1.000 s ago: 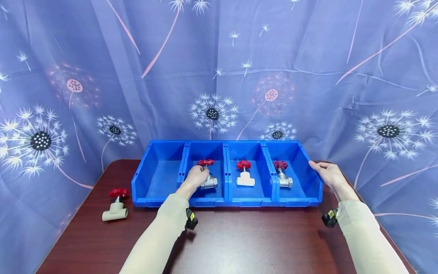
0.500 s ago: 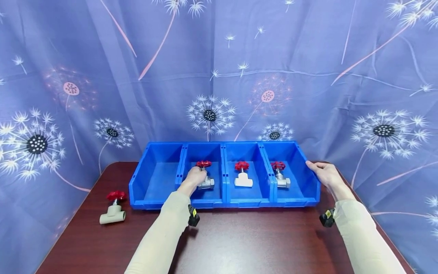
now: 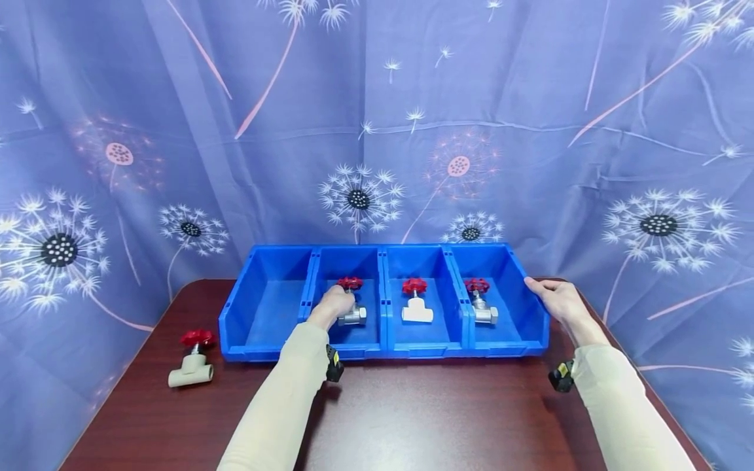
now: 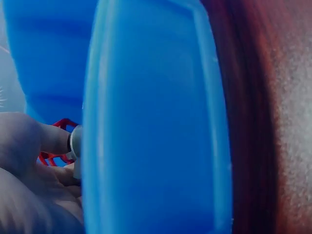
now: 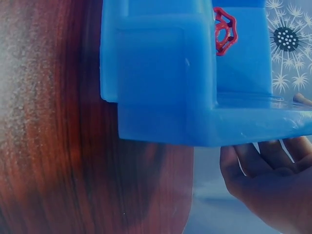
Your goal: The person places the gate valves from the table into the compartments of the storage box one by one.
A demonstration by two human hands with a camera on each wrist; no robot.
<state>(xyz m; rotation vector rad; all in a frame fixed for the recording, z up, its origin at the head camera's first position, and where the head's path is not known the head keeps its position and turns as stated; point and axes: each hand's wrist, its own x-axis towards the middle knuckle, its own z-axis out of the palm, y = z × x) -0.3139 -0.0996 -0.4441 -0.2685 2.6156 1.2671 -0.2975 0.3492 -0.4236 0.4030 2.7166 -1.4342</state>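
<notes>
A row of blue storage bins [image 3: 347, 354] stands on the table, divided into several compartments. In the second compartment from the left, my left hand [image 3: 334, 303] grips a metal valve [image 3: 353, 316] with a red handwheel, just below the wheel. The left wrist view shows that hand [image 4: 29, 151] partly hidden behind the bin's front wall. At the far right end, my right hand [image 3: 562, 302] holds the outer side wall, thumb at the rim and fingers outside. A white valve [image 3: 417, 310] stands in the third compartment and another metal valve [image 3: 484, 313] in the fourth.
A beige valve [image 3: 191, 370] with a red handwheel stands on the dark wooden table [image 3: 436, 412], left of the bins. The leftmost compartment [image 3: 277, 307] shows its bare blue floor. A patterned blue curtain [image 3: 283, 176] hangs behind and beside the table.
The head view has shifted slightly, so the whole scene sits a little further left. Both hands keep their places on the metal valve and the bin wall.
</notes>
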